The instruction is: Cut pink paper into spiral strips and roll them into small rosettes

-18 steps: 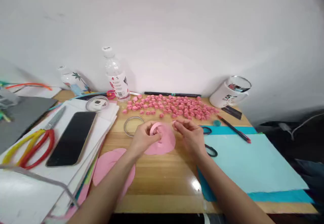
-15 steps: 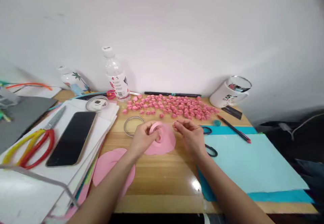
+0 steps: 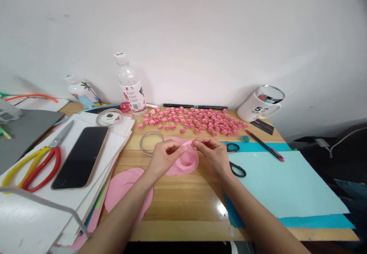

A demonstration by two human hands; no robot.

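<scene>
My left hand (image 3: 163, 158) and my right hand (image 3: 211, 155) meet over the middle of the wooden desk (image 3: 183, 204). Both pinch a narrow pink paper strip (image 3: 187, 143) stretched between their fingertips. Its other end trails down to a pink paper spiral disc (image 3: 185, 163) lying on the desk under my hands. Just behind them lies a spread of several small rolled pink paper roses (image 3: 195, 121). A second pink paper piece (image 3: 126, 189) lies under my left forearm.
A black phone (image 3: 82, 155) and red-yellow scissors (image 3: 34, 166) rest on stacked white paper at left. A metal ring (image 3: 150, 142), water bottle (image 3: 130, 85), white mug (image 3: 262, 105), red pen (image 3: 265, 145), small dark scissors (image 3: 235, 166) and light blue paper (image 3: 283, 185) surround my hands.
My hands have come together. The left let the rolled coil loosen and now both pinch the strip pulled out flat between them; the right moved left toward the left.
</scene>
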